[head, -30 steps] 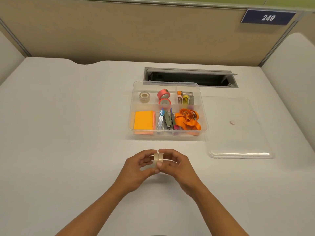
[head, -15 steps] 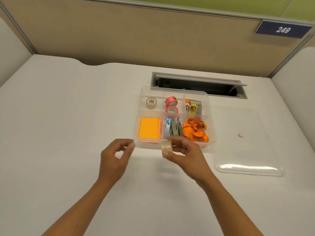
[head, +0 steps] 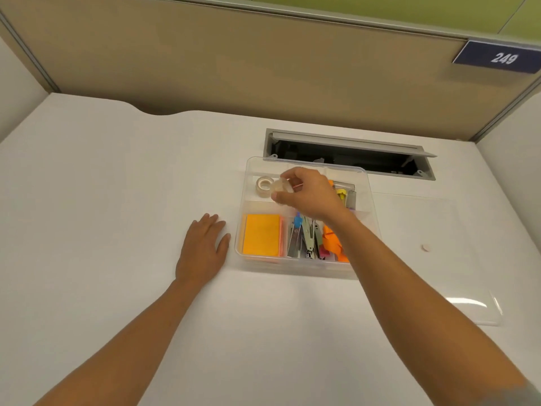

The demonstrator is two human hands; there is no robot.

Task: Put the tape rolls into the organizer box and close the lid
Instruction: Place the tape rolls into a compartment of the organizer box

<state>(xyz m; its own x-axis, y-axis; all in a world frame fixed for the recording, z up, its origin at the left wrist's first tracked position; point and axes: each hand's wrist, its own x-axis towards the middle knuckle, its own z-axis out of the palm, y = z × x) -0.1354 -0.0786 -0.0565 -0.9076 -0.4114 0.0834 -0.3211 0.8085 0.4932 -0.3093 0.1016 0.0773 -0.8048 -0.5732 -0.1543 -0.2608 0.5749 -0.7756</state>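
The bench [head: 117, 200] carried the organizer box [head: 369, 200], its lid [head: 439, 288] off at three o'clock for access. The left hand [head: 202, 253] lay flat and empty beside it, likely steadying. The right hand [head: 307, 194] pinched a clear tape roll [head: 281, 187] over the box's ten-o'clock compartment, beside another tape roll [head: 264, 186].

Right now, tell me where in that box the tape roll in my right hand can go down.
The back-left compartment, beside the clear tape roll already lying there, has bare floor toward its right divider; the held tape roll in the right hand hovers above it. The front row is crowded: orange sticky notes, metal tools.
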